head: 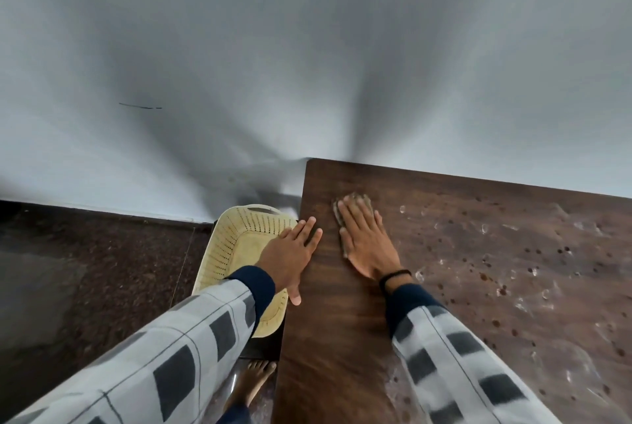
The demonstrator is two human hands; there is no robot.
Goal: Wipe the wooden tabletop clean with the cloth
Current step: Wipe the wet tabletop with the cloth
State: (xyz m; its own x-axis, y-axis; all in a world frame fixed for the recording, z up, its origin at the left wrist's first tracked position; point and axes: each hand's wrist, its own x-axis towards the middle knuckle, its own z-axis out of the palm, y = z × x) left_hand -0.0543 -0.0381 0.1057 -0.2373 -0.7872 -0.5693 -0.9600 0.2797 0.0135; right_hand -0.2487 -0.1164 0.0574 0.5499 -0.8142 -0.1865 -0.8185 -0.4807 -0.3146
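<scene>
Two hands: one left hand (pixel 290 252), one right hand (pixel 366 242). One cloth (pixel 357 200). One wooden surface (pixel 342 338). One cream perforated basket (pixel 232 235). Two checked sleeves: one left sleeve (pixel 154 355), one right sleeve (pixel 461 355). One black wristband (pixel 393 276). One bare foot (pixel 251 382). One dark streak (pixel 140 106) on the wall. Dark spots and pale smears on the surface: many, too small and blurred to count exactly.

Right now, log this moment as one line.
right hand: flat on cloth, tabletop far-left corner | left hand: open at left edge | spots: on right
</scene>
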